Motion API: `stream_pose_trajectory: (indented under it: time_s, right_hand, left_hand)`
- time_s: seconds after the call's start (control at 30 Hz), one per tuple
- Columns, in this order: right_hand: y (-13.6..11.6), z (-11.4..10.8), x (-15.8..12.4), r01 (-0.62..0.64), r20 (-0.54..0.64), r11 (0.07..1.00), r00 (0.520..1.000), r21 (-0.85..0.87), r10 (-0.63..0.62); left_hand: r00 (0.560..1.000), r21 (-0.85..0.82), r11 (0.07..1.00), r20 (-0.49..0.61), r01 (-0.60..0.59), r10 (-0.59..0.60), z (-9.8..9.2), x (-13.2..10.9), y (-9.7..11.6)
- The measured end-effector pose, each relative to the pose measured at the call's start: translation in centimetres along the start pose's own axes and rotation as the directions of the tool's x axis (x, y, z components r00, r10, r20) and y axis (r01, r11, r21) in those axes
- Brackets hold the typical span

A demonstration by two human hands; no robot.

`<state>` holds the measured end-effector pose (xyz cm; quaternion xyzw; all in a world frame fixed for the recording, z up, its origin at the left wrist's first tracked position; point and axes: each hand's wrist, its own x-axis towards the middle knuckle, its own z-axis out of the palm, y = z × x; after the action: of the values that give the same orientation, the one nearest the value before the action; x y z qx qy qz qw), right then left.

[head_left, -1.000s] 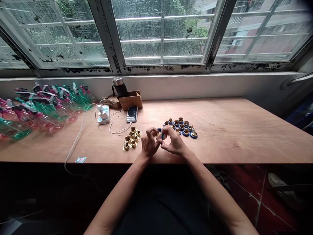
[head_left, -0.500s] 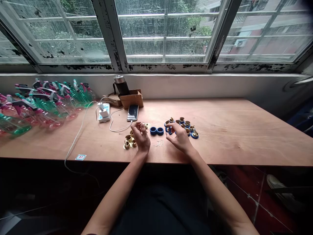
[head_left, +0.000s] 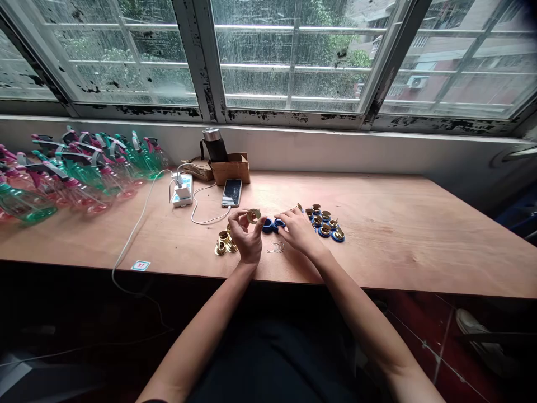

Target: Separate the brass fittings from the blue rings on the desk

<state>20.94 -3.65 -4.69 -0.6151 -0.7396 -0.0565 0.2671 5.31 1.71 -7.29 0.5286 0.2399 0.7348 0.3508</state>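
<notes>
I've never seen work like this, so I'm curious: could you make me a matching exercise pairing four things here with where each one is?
Things:
1. Brass ring
2. Smartphone
3. Green spray bottles
4. Black flask

Places:
A. Crowded at the left end of the wooden bench
B. Pinched in the left hand
C. Just behind the cardboard box
D. Lying in front of that box

Pairs: 1-B, 2-D, 3-A, 4-C

One head-worn view, close above the work, looks forward and down across a long light-brown plywood bench (head_left: 390,235) toward a white, paint-chipped window frame (head_left: 293,116), with bare forearms (head_left: 193,336) rising from the bottom edge.
</notes>
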Motion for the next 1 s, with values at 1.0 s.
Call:
stream_pose_trajectory:
  time_s: [1.0]
  right_hand:
    - [-2.0, -0.4, -4.2, 0.034, -0.106, 0.758, 0.993, 0.651, 0.047]
  left_hand:
    - [0.813, 0.21, 0.973, 0.58, -0.099, -0.043, 0.2, -0.3, 0.9]
